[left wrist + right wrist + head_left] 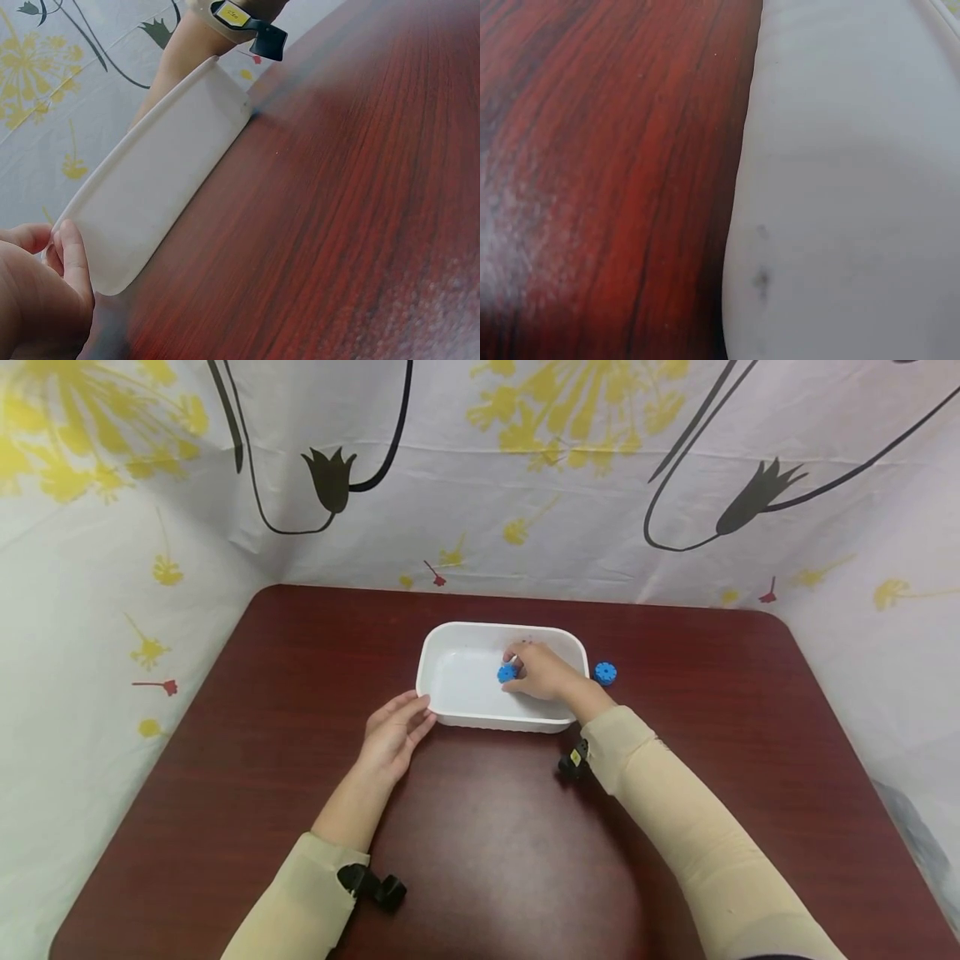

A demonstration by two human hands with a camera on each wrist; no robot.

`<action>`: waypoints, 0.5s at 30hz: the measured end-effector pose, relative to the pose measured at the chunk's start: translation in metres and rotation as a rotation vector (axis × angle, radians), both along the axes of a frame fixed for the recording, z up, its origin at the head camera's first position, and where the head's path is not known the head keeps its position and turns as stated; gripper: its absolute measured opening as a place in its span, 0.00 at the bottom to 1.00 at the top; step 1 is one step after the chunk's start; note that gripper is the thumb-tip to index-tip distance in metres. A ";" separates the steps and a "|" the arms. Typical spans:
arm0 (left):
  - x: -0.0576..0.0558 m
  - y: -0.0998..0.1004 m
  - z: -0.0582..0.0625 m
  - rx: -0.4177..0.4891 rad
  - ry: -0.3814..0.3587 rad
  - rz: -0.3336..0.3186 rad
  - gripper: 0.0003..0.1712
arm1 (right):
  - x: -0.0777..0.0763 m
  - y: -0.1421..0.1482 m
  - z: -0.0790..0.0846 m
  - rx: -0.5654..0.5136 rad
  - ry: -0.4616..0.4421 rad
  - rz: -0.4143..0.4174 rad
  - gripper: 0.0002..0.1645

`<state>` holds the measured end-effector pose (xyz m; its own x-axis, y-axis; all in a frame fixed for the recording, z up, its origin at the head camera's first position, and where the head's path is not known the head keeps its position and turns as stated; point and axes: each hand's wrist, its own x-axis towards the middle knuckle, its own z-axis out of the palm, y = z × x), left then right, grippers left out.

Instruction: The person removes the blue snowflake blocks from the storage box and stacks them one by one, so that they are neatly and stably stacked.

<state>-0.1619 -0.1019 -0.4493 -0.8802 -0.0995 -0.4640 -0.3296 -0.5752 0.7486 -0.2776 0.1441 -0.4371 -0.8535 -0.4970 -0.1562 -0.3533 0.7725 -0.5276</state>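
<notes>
A white plastic tray point(465, 710) stands near the far side of the table. My left hand point(392, 735) grips its front left corner, and in the left wrist view that hand point(45, 277) has its fingers on either side of the rim. Reaching over the tray's right side, my right hand point(547, 672) holds a blue notched disc point(507, 673) between thumb and fingers, low inside the tray. Another blue notched piece point(605, 673) lies on the table just right of the tray. The right wrist view shows only the tray's outer wall point(840, 195), so that hand is hidden there.
The dark red-brown wooden table point(525, 827) reaches around the tray on all sides. Behind and beside it hangs a white cloth point(450, 468) with yellow, grey and red flower prints. Each sleeve carries a black wrist camera, such as the left one point(371, 885).
</notes>
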 end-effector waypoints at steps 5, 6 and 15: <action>0.000 0.001 0.001 -0.001 -0.001 0.001 0.13 | 0.001 0.001 0.001 0.018 0.078 0.016 0.22; 0.000 0.001 0.001 -0.001 -0.001 0.000 0.13 | 0.002 0.001 0.001 0.020 0.091 0.020 0.22; 0.001 0.001 0.001 0.008 -0.007 0.011 0.13 | 0.003 0.006 0.007 -0.073 0.156 0.040 0.22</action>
<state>-0.1608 -0.1012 -0.4485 -0.8759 -0.1056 -0.4707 -0.3282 -0.5847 0.7419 -0.2746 0.1506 -0.4300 -0.8437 -0.5366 0.0141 -0.4651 0.7178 -0.5181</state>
